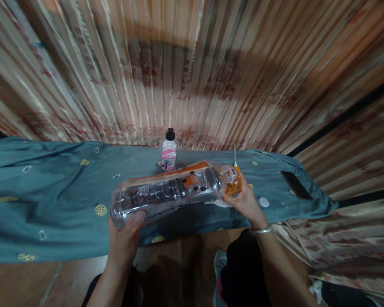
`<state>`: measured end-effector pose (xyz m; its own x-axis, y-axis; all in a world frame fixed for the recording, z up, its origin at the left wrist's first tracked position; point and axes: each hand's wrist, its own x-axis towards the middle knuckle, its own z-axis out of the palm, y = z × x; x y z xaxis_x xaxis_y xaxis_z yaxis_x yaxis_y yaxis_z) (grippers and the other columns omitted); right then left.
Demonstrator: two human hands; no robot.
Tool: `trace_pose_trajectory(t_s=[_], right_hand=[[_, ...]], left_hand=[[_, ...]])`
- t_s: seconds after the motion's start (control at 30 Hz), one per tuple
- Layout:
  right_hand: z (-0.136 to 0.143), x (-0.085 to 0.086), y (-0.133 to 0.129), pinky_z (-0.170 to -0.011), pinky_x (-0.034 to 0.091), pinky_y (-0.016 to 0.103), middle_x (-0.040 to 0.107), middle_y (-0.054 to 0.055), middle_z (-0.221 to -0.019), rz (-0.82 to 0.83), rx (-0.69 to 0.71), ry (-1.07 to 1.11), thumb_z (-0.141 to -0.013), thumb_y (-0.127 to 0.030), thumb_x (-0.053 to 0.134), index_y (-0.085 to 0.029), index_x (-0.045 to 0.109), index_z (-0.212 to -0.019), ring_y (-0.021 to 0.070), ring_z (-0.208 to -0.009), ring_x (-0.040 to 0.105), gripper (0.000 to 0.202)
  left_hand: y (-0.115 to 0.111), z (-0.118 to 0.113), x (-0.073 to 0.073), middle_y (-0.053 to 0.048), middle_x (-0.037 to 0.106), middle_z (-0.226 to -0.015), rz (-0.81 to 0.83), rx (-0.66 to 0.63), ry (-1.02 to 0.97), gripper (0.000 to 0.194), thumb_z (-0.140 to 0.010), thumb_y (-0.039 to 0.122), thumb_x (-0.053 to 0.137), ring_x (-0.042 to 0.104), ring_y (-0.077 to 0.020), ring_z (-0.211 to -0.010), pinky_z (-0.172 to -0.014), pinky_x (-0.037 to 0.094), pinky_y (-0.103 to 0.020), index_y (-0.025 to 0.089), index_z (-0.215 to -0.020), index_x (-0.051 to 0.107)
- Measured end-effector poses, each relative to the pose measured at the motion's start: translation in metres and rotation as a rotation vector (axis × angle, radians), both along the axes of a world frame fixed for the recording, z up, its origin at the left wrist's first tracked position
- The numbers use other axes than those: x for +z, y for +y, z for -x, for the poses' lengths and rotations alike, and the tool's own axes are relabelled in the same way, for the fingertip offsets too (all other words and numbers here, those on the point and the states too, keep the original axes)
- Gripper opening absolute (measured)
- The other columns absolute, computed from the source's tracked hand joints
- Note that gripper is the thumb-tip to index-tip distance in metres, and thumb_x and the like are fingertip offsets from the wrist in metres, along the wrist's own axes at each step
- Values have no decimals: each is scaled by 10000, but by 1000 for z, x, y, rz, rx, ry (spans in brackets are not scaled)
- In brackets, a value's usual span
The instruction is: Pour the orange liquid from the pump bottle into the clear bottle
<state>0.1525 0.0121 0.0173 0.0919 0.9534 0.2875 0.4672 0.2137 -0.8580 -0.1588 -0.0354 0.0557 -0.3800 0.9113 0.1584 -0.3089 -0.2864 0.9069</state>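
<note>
A large clear plastic bottle (166,192) with an orange and grey printed label lies tilted across the middle of the view. My left hand (124,234) is wrapped round its base, thumb on top. At the other end, the bottle's neck (228,174) points right and overlaps a small see-through orange container (235,185). My right hand (245,200) closes round that container; whether it also touches the neck I cannot tell. A thin white nozzle-like stick (235,157) rises just behind it. Whether the large bottle's mouth touches the container is unclear.
A small clear bottle (169,155) with a black cap and pink label stands behind the large bottle. To the right are a white disc (263,201) and a dark phone (296,185) on the teal cloth (64,183). Pleated curtains (179,76) hang behind the cloth.
</note>
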Motion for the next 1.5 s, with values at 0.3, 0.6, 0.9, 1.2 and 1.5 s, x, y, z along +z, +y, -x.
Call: trace_pose_trajectory(t_s=[0.3,0.6,0.9,1.2,1.5], right_hand=[[0,2,0,-1109,556,552,731,118,-1303,16,-2,-2,-658,-392,915,-220,508,-1447,341,-1174,732,905],[2,4,1,-1139,535,531,725,123,-1326,8,4,14,-653,-372,911,-212,515,-1430,331,-1218,717,886],[0,2,1,-1114,553,538,728,122,-1309,16,9,13,-659,-367,909,-214,507,-1432,335,-1184,729,884],[3,6,0,-1129,539,536,719,119,-1325,18,14,16,-672,-371,897,-222,509,-1426,334,-1197,721,861],[1,5,0,-1143,529,520,724,125,-1331,11,18,-4,-676,-374,895,-202,492,-1446,327,-1212,719,887]], left_hand=[[1,0,1,-56,773,-958,-26,-11,-10,576,-627,455,909,753,-310,-967,-829,625,-386,242,-1135,741],[1,0,0,-70,775,-968,-29,-20,3,519,-642,452,886,742,-324,-992,-842,621,-404,233,-1092,746],[1,1,-1,-71,777,-983,-35,-27,10,516,-649,452,889,743,-331,-1012,-849,622,-412,237,-1096,744],[-1,-1,2,-72,786,-1021,-4,-1,-27,586,-610,453,918,748,-318,-999,-802,631,-366,235,-1126,745],[1,2,-4,-55,785,-981,-63,-44,-1,526,-667,423,892,749,-317,-1002,-843,628,-388,243,-1138,742]])
